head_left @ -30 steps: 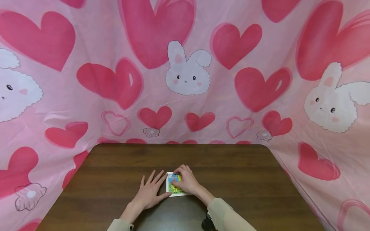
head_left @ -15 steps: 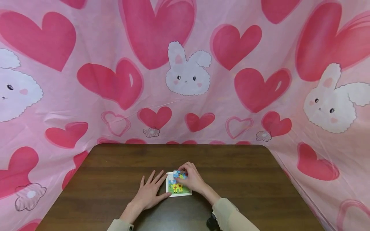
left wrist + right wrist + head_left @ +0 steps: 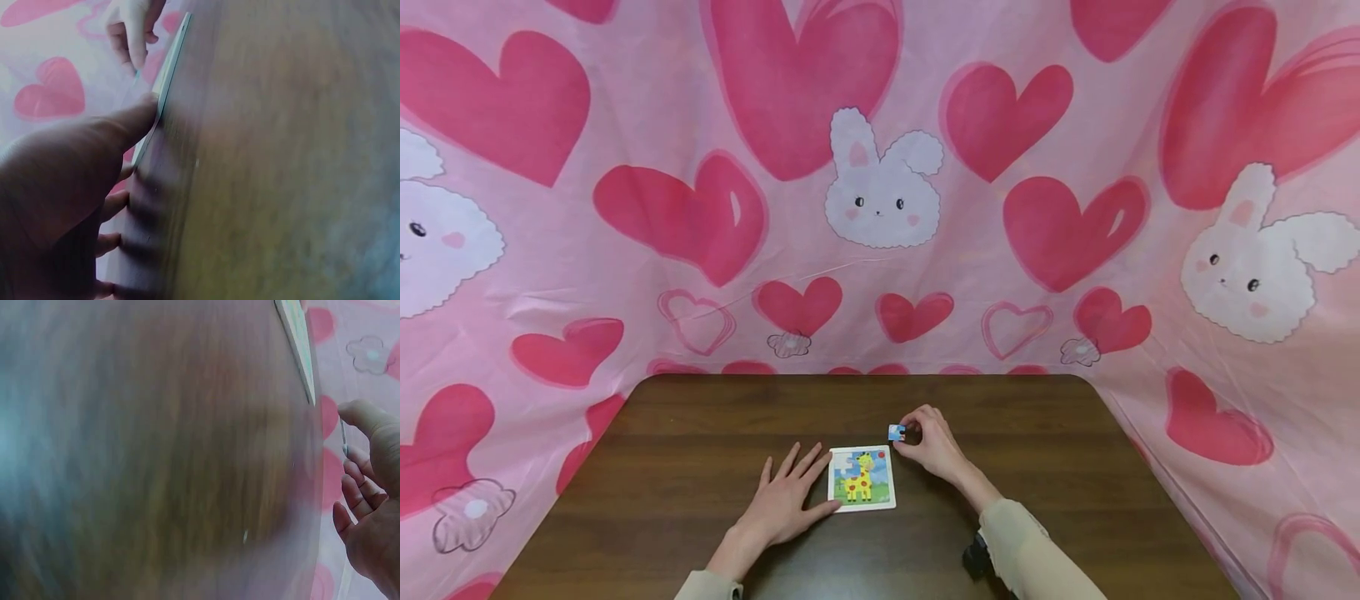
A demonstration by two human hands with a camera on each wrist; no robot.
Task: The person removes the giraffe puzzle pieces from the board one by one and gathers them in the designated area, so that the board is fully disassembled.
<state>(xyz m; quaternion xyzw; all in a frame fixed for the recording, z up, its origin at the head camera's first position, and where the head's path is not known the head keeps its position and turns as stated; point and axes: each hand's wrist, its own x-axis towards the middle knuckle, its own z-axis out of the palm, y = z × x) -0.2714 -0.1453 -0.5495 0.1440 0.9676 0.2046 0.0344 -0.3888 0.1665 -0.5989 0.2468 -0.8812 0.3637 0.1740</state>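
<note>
A small square giraffe puzzle [image 3: 861, 478] in a white frame lies flat on the dark wooden table [image 3: 700, 433]; its top-left corner shows a white gap. My left hand [image 3: 790, 498] lies flat on the table with straight fingers, fingertips touching the puzzle's left edge [image 3: 164, 87]. My right hand [image 3: 925, 440] hovers just beyond the puzzle's top-right corner and pinches a small blue puzzle piece [image 3: 896, 432] between thumb and fingers. In the right wrist view the piece [image 3: 343, 439] appears edge-on as a thin sliver by the thumb, with the puzzle board [image 3: 299, 344] above it.
Pink cloth with red hearts and white rabbits [image 3: 883, 183] hangs behind and on both sides of the table. Bare wood surrounds the puzzle. A dark strap device [image 3: 976, 557] sits on my right wrist.
My right hand lifted a blue piece out of the puzzle and carried it up and to the right, uncovering the giraffe picture. The left hand stayed flat at the puzzle's left edge.
</note>
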